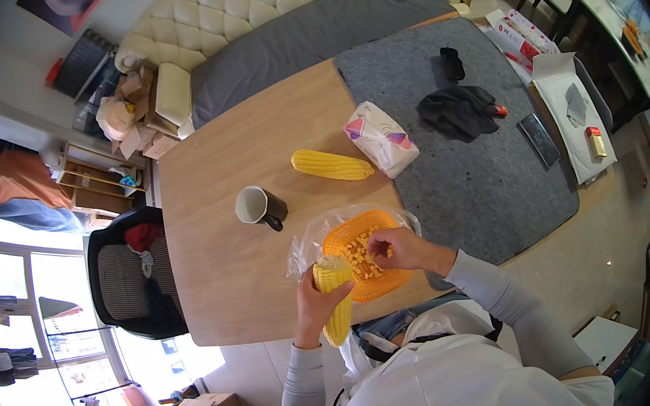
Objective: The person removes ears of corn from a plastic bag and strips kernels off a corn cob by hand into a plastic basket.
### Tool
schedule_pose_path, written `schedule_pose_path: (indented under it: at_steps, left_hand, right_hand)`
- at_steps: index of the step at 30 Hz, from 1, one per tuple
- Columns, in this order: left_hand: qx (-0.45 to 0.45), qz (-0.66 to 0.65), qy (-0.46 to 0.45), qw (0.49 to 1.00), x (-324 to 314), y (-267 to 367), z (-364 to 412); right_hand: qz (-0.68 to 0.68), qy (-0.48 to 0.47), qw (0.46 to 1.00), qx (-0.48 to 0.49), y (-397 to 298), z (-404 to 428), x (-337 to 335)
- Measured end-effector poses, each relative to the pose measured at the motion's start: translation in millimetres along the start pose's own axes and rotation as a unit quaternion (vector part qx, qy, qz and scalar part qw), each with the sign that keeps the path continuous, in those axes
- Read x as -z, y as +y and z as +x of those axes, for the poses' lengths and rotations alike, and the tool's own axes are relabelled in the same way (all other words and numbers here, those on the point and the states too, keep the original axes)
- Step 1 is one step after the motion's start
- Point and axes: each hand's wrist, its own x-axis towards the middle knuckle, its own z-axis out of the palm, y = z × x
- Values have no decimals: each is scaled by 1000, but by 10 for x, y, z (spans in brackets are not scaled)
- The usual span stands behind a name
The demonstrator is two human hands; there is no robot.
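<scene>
My left hand [318,306] is closed around an ear of yellow corn [338,316], held upright beside the left edge of an orange plastic basket [381,285]. The upper end of that ear looks stripped of kernels. Loose kernels [356,253] lie in the basket, which stands on a clear plastic bag [303,242]. Over the basket's right part is my right hand [397,249], its fingers curled; whether they hold kernels is hidden. A second ear of corn [331,164] lies farther back on the wooden table [231,274].
A dark mug [262,205] stands left of the basket. Behind it, to the right, a tissue pack [381,139] touches the grey felt mat [481,197], which bears a black cloth [458,114] and a phone [539,140]. A chair [129,279] is at the table's left edge.
</scene>
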Motion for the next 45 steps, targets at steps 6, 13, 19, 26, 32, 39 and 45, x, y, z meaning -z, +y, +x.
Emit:
schedule_pose_path:
  at_steps: [6,13,19,26,32,39,45]
  left_hand:
    - [125,-423,-149,885,36,-189,0]
    - [101,-366,-224,898,-60,-129,-29]
    - [122,-360,-218,899,-32,-40,-20]
    - [130,-366,-195,901,-58,25,-12]
    - [66,-269,-99,956,-173,-84,15]
    - [-18,-107,7,994,-201,-63,15]
    - [105,-358,-143,917,-92,-71,-39]
  right_hand:
    - [13,-74,995,62,-162,20,-79]
    - [139,-76,986,56,-139,47,-247]
    - [142,-92,985,-26,-179,45,-244]
    - [3,71,985,159,-214,19,-324]
    - [-47,72,984,157,-260,-12,-269]
    - [-87,130,980,122,-103,5,-216]
    - [19,44,989,136,-212,12,-212]
